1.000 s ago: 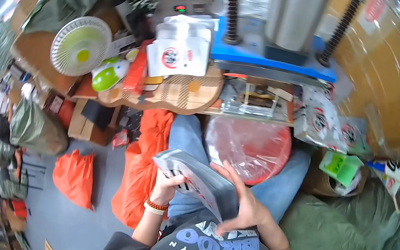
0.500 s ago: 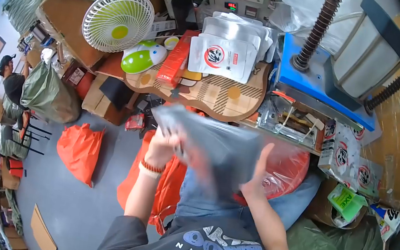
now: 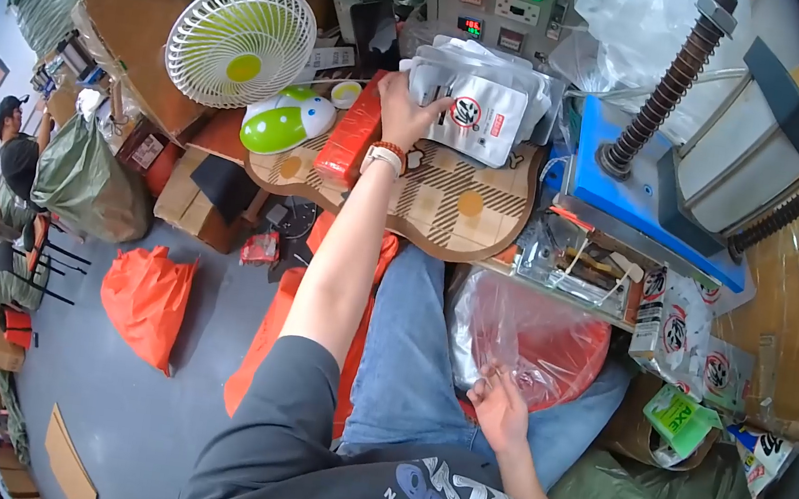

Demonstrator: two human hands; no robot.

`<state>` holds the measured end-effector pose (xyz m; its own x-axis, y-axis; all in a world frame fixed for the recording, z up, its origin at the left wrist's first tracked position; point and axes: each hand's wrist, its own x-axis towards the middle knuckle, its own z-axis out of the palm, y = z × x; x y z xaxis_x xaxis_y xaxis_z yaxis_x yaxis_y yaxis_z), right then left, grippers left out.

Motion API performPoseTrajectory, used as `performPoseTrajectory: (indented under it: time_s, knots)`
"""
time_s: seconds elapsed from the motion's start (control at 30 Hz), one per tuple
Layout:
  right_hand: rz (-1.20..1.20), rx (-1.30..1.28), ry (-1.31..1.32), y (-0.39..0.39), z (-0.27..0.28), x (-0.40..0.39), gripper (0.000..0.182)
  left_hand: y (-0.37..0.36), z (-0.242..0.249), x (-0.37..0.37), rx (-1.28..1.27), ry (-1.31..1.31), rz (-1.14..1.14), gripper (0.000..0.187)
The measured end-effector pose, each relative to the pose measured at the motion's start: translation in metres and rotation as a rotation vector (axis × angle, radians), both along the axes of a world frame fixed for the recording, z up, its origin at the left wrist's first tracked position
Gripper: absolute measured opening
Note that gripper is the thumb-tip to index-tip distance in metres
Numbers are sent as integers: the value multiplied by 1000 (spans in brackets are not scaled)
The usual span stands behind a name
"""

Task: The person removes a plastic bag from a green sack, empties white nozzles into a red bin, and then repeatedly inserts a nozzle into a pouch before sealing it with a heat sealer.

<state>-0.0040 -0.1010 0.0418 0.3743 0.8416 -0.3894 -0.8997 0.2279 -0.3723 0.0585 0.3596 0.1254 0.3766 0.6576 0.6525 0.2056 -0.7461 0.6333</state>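
Observation:
My left hand (image 3: 405, 112) reaches to the left edge of a stack of white printed pouches (image 3: 497, 121), its thumb and fingers around the edge of the stack. The pouches lie on a plaid mat (image 3: 426, 198), beside a long red box (image 3: 352, 132). Low on the right, my right hand (image 3: 500, 409) is by the rim of a red basin lined with clear plastic (image 3: 557, 356). Its fingers are curled together at the plastic, and what they hold, if anything, is too small to name.
A white fan (image 3: 242, 45) with a green base stands at the left. A blue press (image 3: 622, 168) with springs is at the right, below a control panel (image 3: 512, 7). Orange bags (image 3: 146, 302) lie on the floor. Two people (image 3: 20, 144) are far left.
The dark, blurred bag that was between both hands is out of them. My left hand has moved up to the pouches, and my right hand has moved down beside the basin.

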Motion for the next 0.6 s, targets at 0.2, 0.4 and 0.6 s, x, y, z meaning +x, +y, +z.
performPoseTrajectory:
  time_s: [0.2,0.4,0.6]
  knots:
    - [420,-144,-524,19,15,-23,28,-71,44,-60,165,-62,170,83]
    - [701,287,-1827,70,7,-63,43,-216,6,-259,-484,1168,-732,26]
    - [658,181,-2732,156,-98,-138,46,-176,-166,-392,-385,1525,-247,24]
